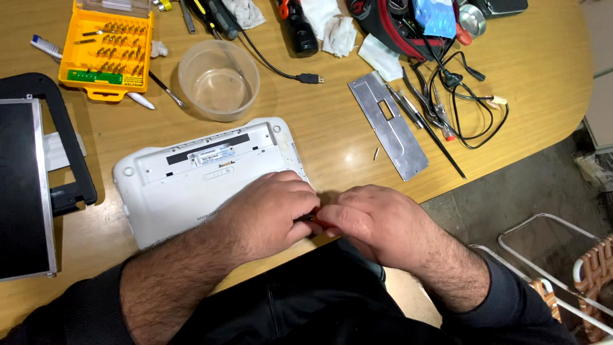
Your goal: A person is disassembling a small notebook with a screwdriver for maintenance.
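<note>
Both hands meet at the near corner of a white laptop base (191, 179) on the tabletop (332, 128). The left hand (271, 214) rests on it; the right hand (370, 223) has its grip pinching a small red-tipped tool (317, 222).

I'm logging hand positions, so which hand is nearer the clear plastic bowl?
Left. The left hand rests on the white device just below the clear plastic bowl; the right hand sits farther off, at the table's edge.

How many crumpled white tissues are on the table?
3, perhaps more. One crumpled tissue lies at the top edge beside the black tools, and two tissues sit right of the black flashlight. Others may be hidden in the clutter.
</note>
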